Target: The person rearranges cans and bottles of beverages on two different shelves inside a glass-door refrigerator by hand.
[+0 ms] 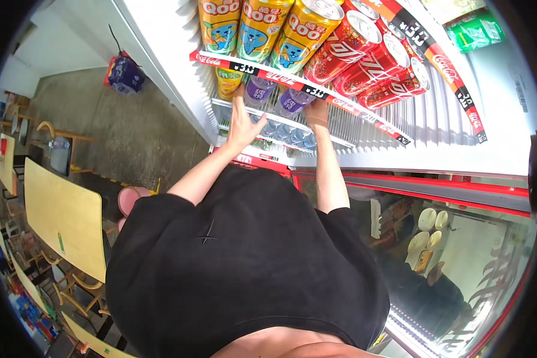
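Note:
Both my hands reach into a refrigerated drinks cabinet, below a shelf edge with a red label strip (280, 76). My left hand (242, 124) has its thumb spread away and its fingers pointing inward, beside a yellow drink container (227, 85). To its right stands a purple-labelled bottle (258, 90). A second purple-labelled bottle (292, 102) is next to my right hand (317, 114), which lies at that bottle's right side. The right fingers are mostly hidden behind the bottle and the strip, so their grip does not show.
Orange cans (259, 27) and red cans (364, 53) line the shelf above my hands. Under them, a lower shelf carries clear bottles (280, 131). The glass door (453, 256) stands swung out at right. Wooden tables (62, 209) and chairs are at left.

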Tool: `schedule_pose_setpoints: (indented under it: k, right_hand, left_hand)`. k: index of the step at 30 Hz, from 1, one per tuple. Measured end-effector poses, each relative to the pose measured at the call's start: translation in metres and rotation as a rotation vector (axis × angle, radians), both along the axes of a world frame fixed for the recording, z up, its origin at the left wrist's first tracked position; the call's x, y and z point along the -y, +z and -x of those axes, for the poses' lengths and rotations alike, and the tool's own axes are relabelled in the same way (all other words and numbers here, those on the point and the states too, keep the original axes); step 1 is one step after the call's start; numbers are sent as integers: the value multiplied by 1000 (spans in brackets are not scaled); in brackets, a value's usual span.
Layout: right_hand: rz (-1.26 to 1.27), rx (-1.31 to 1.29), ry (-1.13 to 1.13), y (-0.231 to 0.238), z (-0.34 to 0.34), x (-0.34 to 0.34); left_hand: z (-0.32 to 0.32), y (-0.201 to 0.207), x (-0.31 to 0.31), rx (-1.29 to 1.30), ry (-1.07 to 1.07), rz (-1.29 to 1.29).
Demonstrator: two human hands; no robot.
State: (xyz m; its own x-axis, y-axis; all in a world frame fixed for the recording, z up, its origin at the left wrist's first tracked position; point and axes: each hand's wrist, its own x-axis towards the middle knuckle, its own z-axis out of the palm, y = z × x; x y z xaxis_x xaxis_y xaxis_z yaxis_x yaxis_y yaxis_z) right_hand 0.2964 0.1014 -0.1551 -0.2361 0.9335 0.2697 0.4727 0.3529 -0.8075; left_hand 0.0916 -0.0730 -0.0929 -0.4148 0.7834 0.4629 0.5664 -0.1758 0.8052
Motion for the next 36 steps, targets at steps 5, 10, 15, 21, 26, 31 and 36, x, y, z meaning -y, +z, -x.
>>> schedule_pose_setpoints:
  k: [5, 10, 15, 21, 26, 31, 36]
  right_hand:
    - [-42, 26, 76, 22, 16, 9]
    - [-126, 136, 216, 24, 17, -9]
    - [64, 508, 197, 15, 6, -31]
    - [-8, 532, 160, 8, 11, -26]
    - [-82, 156, 197, 26, -3, -8]
    - [-86, 219, 36, 73, -14, 32]
    - [110, 239, 82, 85, -28, 55]
  left_hand:
    - [-3, 1, 37, -188, -153, -203]
    - [-16, 10, 30, -125, -314, -17]
    - [-39, 13, -2, -70, -360, -9]
    - [-41, -4, -38, -17, -289, 16]
    - [-44, -23, -60, 13, -247, 116]
    - [-45, -17, -73, 3, -270, 138]
    - [-38, 1, -84, -1, -256, 275]
